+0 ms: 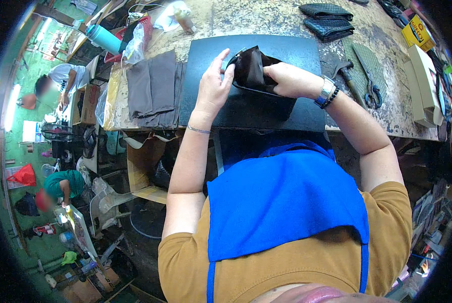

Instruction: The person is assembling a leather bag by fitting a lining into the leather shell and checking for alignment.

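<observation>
A black pouch (266,103) with a loose dark brown lining (252,68) lies on a dark flat board (206,50), its mouth facing up. My right hand (296,81) is closed at the right side of the mouth, fingers curled onto the lining and rim; the fingertips are partly hidden inside. At the opposite end, my left hand (215,83) has its fingers stretched upward and apart from the thumb. That thumb is beside the pouch's left edge; whether it touches I cannot tell.
Dark fabric pieces (153,83) are stacked left of the board. Folded black quilted pieces (327,22) lie at the back. A hammer (349,78) and scissors (371,91) lie at right, near a beige box (422,86). A teal tumbler (104,39) leans by a red basket (145,33). Two people are at far left.
</observation>
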`<move>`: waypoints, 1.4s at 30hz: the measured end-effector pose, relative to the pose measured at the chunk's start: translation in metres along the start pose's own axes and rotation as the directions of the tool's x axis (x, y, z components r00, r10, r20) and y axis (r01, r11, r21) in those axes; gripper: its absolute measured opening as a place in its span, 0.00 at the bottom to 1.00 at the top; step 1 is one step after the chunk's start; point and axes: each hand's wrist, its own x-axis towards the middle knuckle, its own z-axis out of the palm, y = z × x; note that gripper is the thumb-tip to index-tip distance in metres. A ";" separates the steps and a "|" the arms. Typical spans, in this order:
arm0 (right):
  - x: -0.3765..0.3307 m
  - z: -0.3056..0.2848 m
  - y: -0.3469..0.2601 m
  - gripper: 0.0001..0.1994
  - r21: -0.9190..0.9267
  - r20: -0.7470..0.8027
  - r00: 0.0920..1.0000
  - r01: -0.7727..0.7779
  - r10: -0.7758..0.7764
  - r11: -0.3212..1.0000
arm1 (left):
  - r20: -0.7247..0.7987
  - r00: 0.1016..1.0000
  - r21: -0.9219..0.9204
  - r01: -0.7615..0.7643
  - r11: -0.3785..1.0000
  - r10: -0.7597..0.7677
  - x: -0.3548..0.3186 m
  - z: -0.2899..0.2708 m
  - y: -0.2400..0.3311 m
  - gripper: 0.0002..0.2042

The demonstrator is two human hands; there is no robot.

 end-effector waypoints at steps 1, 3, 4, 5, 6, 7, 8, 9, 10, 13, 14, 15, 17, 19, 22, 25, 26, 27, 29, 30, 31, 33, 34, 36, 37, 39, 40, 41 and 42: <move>-0.002 0.001 -0.003 0.15 0.001 0.000 1.000 -0.002 0.002 1.000 | -0.059 0.996 0.123 -0.064 0.990 0.072 -0.001 0.000 0.005 0.18; -0.010 0.002 -0.013 0.17 0.205 -0.259 0.959 0.176 -0.120 0.963 | -0.105 0.949 0.341 -0.245 0.908 0.296 0.001 0.002 0.003 0.18; -0.012 0.000 -0.017 0.17 0.208 -0.256 0.959 0.175 -0.119 0.962 | -0.044 0.901 0.398 -0.381 0.835 0.433 0.000 0.002 0.009 0.18; -0.014 -0.002 -0.020 0.18 0.249 -0.228 0.969 0.157 -0.100 0.956 | 0.025 0.831 0.443 -0.508 0.739 0.556 0.001 0.001 0.015 0.19; -0.016 -0.003 -0.021 0.19 0.287 -0.201 0.976 0.135 -0.079 0.948 | 0.106 0.794 0.464 -0.572 0.676 0.598 0.004 0.002 0.020 0.20; -0.016 -0.003 -0.019 0.19 0.288 -0.201 0.977 0.134 -0.076 0.948 | 0.108 0.794 0.463 -0.573 0.677 0.598 0.005 0.001 0.025 0.20; -0.015 -0.003 -0.016 0.19 0.242 -0.136 0.990 0.080 -0.048 0.967 | 0.187 0.803 0.491 -0.576 0.654 0.566 0.006 0.000 0.029 0.18; -0.014 -0.003 -0.014 0.19 0.192 -0.071 0.997 0.031 -0.018 0.981 | 0.264 0.808 0.518 -0.580 0.629 0.527 0.007 -0.002 0.030 0.15; -0.016 -0.004 -0.014 0.19 0.193 -0.073 0.997 0.031 -0.018 0.981 | 0.277 0.826 0.498 -0.560 0.662 0.490 0.012 -0.004 0.026 0.12; -0.023 -0.006 -0.011 0.18 0.221 -0.108 0.993 0.069 -0.046 0.973 | 0.311 0.858 0.580 -0.512 0.634 0.409 0.021 -0.020 0.023 0.09; -0.025 -0.005 -0.006 0.16 0.206 -0.167 0.983 0.108 -0.074 0.973 | 0.282 0.856 0.603 -0.509 0.614 0.434 0.025 -0.026 0.023 0.07; -0.027 -0.005 -0.002 0.14 0.188 -0.226 0.969 0.145 -0.100 0.971 | 0.243 0.860 0.575 -0.500 0.647 0.449 0.029 -0.032 0.023 0.06; -0.031 -0.009 0.003 0.14 0.212 -0.217 0.975 0.086 -0.039 0.973 | 0.219 0.848 0.594 -0.508 0.624 0.482 0.034 -0.042 0.026 0.05; -0.034 -0.013 0.004 0.13 0.236 -0.205 0.979 0.030 0.020 0.971 | 0.231 0.850 0.585 -0.510 0.631 0.473 0.038 -0.050 0.031 0.05; -0.038 -0.018 -0.002 0.09 0.256 -0.417 0.909 0.144 -0.025 0.956 | 0.219 0.832 0.546 -0.538 0.642 0.510 0.046 -0.055 0.045 0.06; -0.047 -0.044 -0.021 0.06 -0.130 -0.700 0.655 0.275 -0.285 0.953 | 0.160 0.778 0.511 -0.592 0.623 0.608 0.054 -0.062 0.071 0.07; -0.051 -0.052 -0.024 0.06 -0.150 -0.735 0.609 0.281 -0.297 0.948 | 0.113 0.738 0.503 -0.620 0.602 0.666 0.057 -0.066 0.078 0.07; -0.054 -0.060 -0.027 0.06 -0.170 -0.768 0.560 0.289 -0.311 0.942 | 0.064 0.693 0.500 -0.645 0.578 0.718 0.060 -0.070 0.086 0.08; -0.061 -0.068 -0.025 0.07 -0.204 -0.791 0.508 0.306 -0.341 0.930 | 0.071 0.599 0.509 -0.709 0.487 0.797 0.064 -0.078 0.102 0.08; -0.065 -0.069 -0.023 0.08 -0.070 -0.760 0.596 0.320 -0.258 0.945 | 0.125 0.613 0.521 -0.710 0.474 0.780 0.060 -0.085 0.107 0.08; -0.071 -0.070 -0.021 0.09 0.066 -0.714 0.679 0.310 -0.172 0.949 | 0.179 0.621 0.523 -0.717 0.461 0.763 0.057 -0.089 0.113 0.09; -0.077 -0.070 -0.019 0.09 0.106 -0.680 0.711 0.333 -0.176 0.937 | 0.184 0.661 0.489 -0.704 0.516 0.727 0.048 -0.092 0.114 0.09; -0.079 -0.066 -0.016 0.08 0.204 -0.633 0.761 0.342 -0.143 0.917 | 0.214 0.742 0.460 -0.650 0.605 0.635 0.044 -0.096 0.108 0.09; -0.081 -0.057 -0.007 0.07 0.274 -0.588 0.797 0.354 -0.136 0.894 | 0.270 0.816 0.411 -0.578 0.705 0.511 0.037 -0.094 0.100 0.09; -0.081 -0.051 -0.003 0.07 0.278 -0.587 0.799 0.352 -0.132 0.894 | 0.272 0.817 0.409 -0.576 0.708 0.508 0.035 -0.093 0.093 0.09; -0.082 -0.038 0.005 0.07 0.566 -0.471 0.882 0.296 0.007 0.769 | 0.403 0.881 0.263 -0.370 0.891 0.247 0.031 -0.091 0.071 0.09; -0.082 -0.032 0.009 0.07 0.602 -0.375 0.926 0.205 0.046 0.772 | 0.447 0.880 0.269 -0.304 0.914 0.161 0.026 -0.088 0.057 0.08; -0.080 -0.024 0.013 0.06 0.605 -0.332 0.942 0.175 0.046 0.777 | 0.490 0.871 0.192 -0.157 0.969 0.044 0.020 -0.084 0.045 0.08; -0.080 -0.020 0.014 0.07 0.567 -0.292 0.955 0.133 0.048 0.813 | 0.512 0.858 0.247 -0.101 0.964 -0.041 0.012 -0.080 0.030 0.08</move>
